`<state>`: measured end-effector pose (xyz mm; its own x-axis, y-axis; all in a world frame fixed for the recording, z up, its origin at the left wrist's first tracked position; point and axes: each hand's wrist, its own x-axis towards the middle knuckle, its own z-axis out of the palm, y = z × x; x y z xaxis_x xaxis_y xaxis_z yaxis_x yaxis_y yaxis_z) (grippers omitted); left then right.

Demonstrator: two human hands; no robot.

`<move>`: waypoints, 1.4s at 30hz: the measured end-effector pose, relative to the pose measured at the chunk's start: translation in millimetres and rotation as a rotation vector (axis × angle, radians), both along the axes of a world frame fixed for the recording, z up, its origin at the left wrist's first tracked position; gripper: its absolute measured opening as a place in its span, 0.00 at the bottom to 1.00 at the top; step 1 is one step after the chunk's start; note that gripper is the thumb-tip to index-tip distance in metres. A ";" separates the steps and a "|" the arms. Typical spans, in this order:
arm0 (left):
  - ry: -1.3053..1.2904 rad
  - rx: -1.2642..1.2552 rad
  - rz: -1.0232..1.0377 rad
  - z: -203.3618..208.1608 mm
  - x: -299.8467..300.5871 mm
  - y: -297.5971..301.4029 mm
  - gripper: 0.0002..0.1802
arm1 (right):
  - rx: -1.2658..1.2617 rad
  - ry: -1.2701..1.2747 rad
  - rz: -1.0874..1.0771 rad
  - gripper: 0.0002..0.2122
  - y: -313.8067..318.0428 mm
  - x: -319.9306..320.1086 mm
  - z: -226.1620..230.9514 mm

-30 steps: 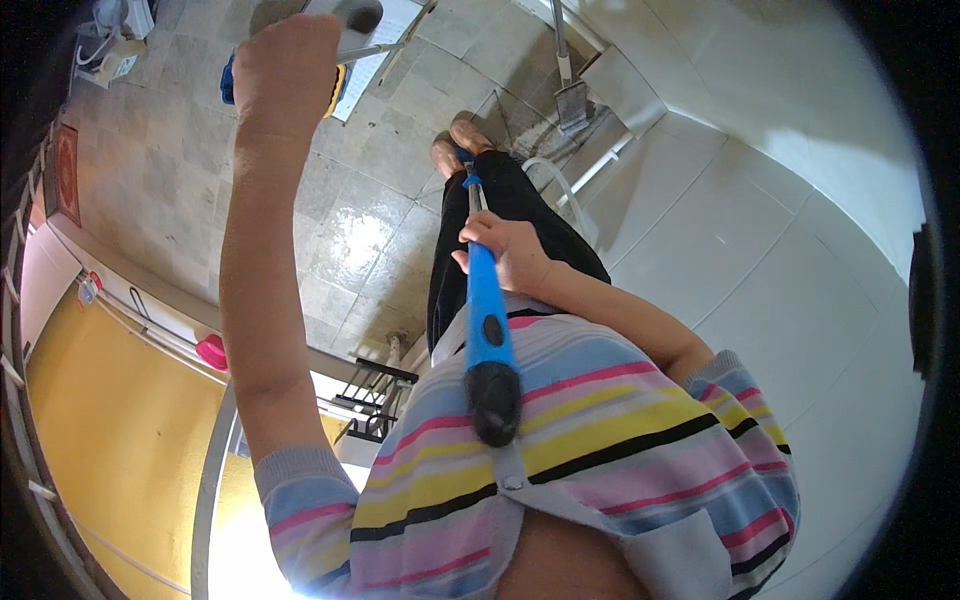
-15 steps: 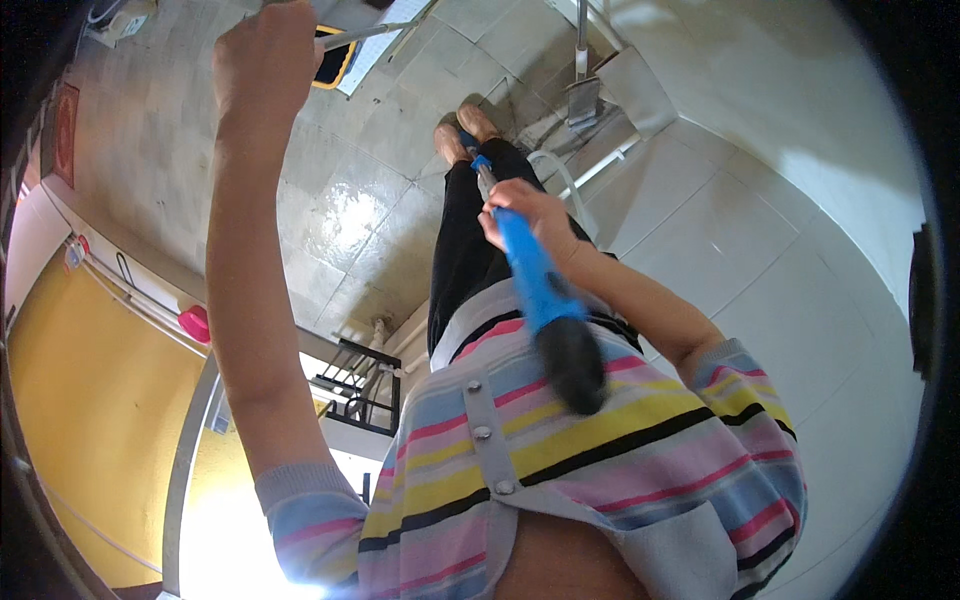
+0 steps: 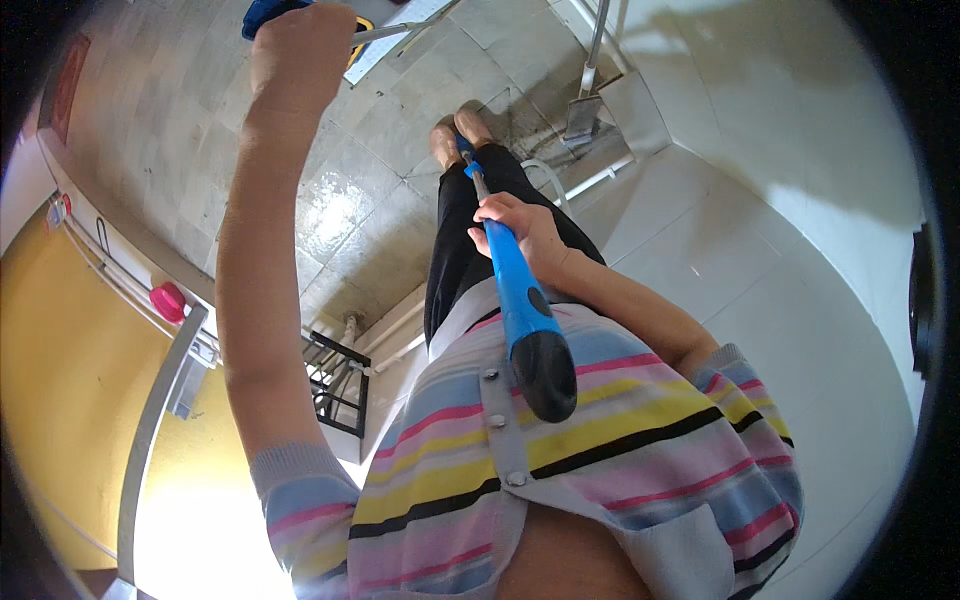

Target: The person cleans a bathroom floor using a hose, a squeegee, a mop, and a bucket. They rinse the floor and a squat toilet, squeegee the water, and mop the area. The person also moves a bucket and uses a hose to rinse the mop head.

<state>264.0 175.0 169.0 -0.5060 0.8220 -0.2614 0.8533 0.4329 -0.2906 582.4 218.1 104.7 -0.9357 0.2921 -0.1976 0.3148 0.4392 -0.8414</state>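
My right hand [image 3: 520, 235] is closed around a metal pole where it meets a long blue handle [image 3: 515, 285]. The handle's black rounded end [image 3: 546, 372] lies in front of my striped top. Below my fingers the pole runs down past a blue collar [image 3: 474, 169] towards my feet, and its lower end is hidden. Raised at the upper left, my left hand [image 3: 303, 55] makes a fist. A thin grey rod [image 3: 385, 33] sticks out from the fist's right side; most of the grip is turned away. Behind that hand shows something dark blue [image 3: 265, 15].
A flat grey-headed tool [image 3: 582, 118] on a pole stands by the right wall, near a white rail [image 3: 600, 178]. Grey floor tiles [image 3: 330, 210] shine as if wet. A black metal rack [image 3: 342, 385] and a pink object [image 3: 168, 301] are at the left.
My left fist has shifted right and slightly down, rod beside it. The blue handle's black end has swung a little left, and the view has turned slightly.
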 end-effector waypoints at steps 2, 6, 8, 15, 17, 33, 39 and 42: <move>-0.024 -0.024 -0.006 -2.0 4.6 0.5 0.10 | 0.010 0.054 -0.059 0.09 2.0 0.5 -11.4; 0.002 0.049 0.064 1.9 0.6 13.1 0.07 | -0.096 0.113 -0.189 0.09 13.2 -4.7 -22.5; 0.025 0.056 0.067 0.2 -5.7 15.1 0.06 | -0.087 0.130 -0.170 0.10 16.7 -3.1 -23.6; 0.026 0.007 -0.011 0.4 -15.5 10.6 0.10 | -0.652 0.068 -0.445 0.04 30.0 5.1 -35.5; -0.004 -0.034 0.015 2.1 -4.9 8.6 0.10 | -0.765 0.068 -0.526 0.07 28.1 8.7 -37.9; -0.033 -0.228 0.063 5.1 23.9 42.1 0.10 | -1.086 -0.094 -0.651 0.09 47.8 50.6 -50.8; -0.030 -0.267 0.082 16.3 21.9 55.4 0.12 | -0.010 0.032 -0.400 0.10 38.6 42.0 -15.8; -0.034 -0.211 0.058 19.2 20.8 58.2 0.13 | -0.042 -0.028 -0.435 0.12 22.3 29.8 -4.7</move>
<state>284.7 233.3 188.2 -0.5389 0.7168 -0.4424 0.8395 0.4141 -0.3517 612.2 240.4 100.0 -0.7215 0.6491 -0.2411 0.4856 0.2261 -0.8445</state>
